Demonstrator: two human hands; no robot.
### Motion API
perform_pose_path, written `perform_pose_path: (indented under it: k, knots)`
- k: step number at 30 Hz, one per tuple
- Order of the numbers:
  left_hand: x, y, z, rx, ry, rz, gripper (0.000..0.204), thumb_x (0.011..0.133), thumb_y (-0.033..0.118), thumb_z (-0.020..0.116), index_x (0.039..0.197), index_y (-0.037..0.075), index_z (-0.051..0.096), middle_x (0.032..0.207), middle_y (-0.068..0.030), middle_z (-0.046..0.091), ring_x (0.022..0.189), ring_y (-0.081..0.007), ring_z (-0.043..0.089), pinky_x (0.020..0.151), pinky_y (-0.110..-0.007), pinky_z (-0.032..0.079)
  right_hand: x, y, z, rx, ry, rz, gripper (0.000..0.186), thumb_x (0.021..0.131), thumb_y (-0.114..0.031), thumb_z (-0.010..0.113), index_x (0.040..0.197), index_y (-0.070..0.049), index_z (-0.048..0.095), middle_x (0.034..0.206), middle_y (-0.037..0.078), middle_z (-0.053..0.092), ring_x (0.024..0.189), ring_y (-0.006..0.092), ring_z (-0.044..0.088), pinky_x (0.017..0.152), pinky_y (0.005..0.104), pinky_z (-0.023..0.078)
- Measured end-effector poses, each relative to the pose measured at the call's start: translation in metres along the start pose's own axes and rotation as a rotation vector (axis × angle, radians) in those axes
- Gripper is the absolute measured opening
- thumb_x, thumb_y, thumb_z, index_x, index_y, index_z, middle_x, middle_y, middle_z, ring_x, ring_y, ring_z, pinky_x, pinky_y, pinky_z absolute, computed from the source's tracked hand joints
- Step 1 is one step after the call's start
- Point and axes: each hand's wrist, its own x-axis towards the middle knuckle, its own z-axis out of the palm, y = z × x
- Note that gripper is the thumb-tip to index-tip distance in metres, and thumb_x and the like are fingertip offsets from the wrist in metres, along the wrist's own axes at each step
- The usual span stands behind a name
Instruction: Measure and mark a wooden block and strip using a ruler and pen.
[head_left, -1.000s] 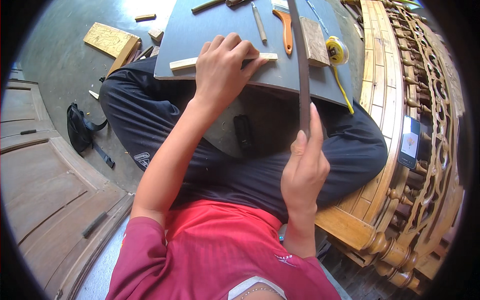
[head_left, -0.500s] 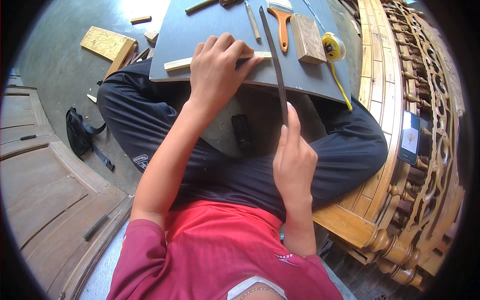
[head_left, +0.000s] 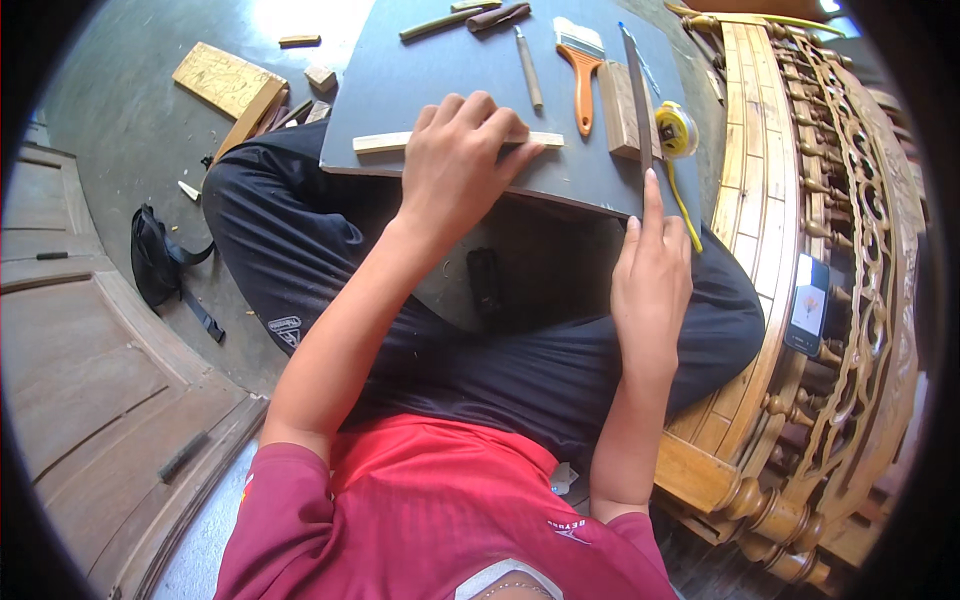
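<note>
My left hand (head_left: 462,155) is closed over a pale wooden strip (head_left: 382,142), pressing it down near the front edge of a grey board (head_left: 375,90). Both ends of the strip stick out past my fingers. In my right hand (head_left: 652,285) is a long, thin, dark file (head_left: 640,115), gripped at its near end with the index finger laid along it. It points away from me and stands apart from the strip. The far part of the file passes over a wooden block (head_left: 620,110) and beside a tape measure (head_left: 677,132).
On the board lie an orange-handled brush (head_left: 583,95), a slim grey tool (head_left: 530,75) and a dark green rod (head_left: 435,23). Wood pieces (head_left: 225,80) and a black bag (head_left: 155,260) are on the floor at left. A phone (head_left: 808,305) rests by the wooden bench (head_left: 740,150) at right.
My right hand has swung the file to the right, from close by the strip's end to over the block. The left hand still holds the strip; the whole view has shifted slightly.
</note>
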Motion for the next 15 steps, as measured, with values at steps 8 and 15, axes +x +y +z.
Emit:
perform_pose_path:
  k: [8, 15]
  knots:
    - [-0.001, 0.001, 0.0, 0.007, -0.001, -0.03, 0.027, 0.09, 0.043, 0.082, 0.092, 0.016, 0.078, 0.092, -0.0003, 0.066, 0.092, -0.0226, 0.064, 0.082, -0.038, 0.05, 0.052, -0.044, -0.02, -0.164, 0.25, -0.328, 0.052, 0.106, -0.022, 0.062, 0.156, -0.014, 0.052, 0.134, 0.02, 0.057, 0.125, 0.039, 0.058, 0.108, 0.0528, 0.045]
    - [-0.003, 0.001, 0.002, -0.038, 0.023, -0.052, 0.025, 0.089, 0.038, 0.082, 0.089, 0.015, 0.072, 0.095, -0.001, 0.066, 0.095, -0.023, 0.065, 0.085, -0.038, 0.051, 0.081, -0.016, -0.028, -0.397, -0.051, -0.391, 0.032, 0.097, -0.006, 0.06, 0.127, -0.004, 0.071, 0.12, 0.018, 0.068, 0.115, 0.0361, 0.066, 0.101, 0.0496, 0.05]
